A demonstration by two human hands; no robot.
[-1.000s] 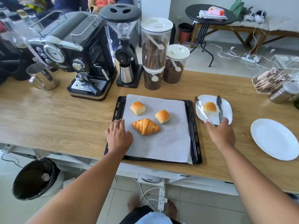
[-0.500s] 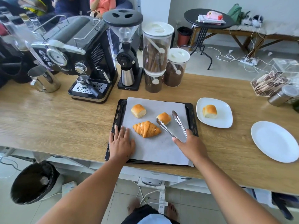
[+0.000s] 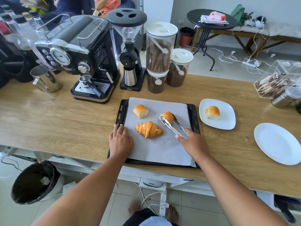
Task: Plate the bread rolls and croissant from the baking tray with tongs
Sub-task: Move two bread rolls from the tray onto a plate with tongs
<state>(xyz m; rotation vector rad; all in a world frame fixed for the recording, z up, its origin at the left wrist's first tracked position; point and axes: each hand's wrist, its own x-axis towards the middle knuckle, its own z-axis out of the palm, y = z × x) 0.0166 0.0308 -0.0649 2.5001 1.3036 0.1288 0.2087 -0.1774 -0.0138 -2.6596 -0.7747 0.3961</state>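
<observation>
A black baking tray lined with white paper lies on the wooden counter. On it are a bread roll at the back left, a croissant in the middle and a second roll to the right. My right hand holds metal tongs whose tips sit on either side of that second roll. My left hand rests flat on the tray's left edge. A squarish white plate right of the tray carries one roll. A round white plate lies further right.
Behind the tray stand an espresso machine, a grinder and two lidded canisters. A steel jug is at the left. A clear box and steel tin sit at the right. A bin stands below.
My right hand left a roll on the squarish plate, carried the tongs back left over the tray, and now their tips close around the right roll. The left hand stayed put.
</observation>
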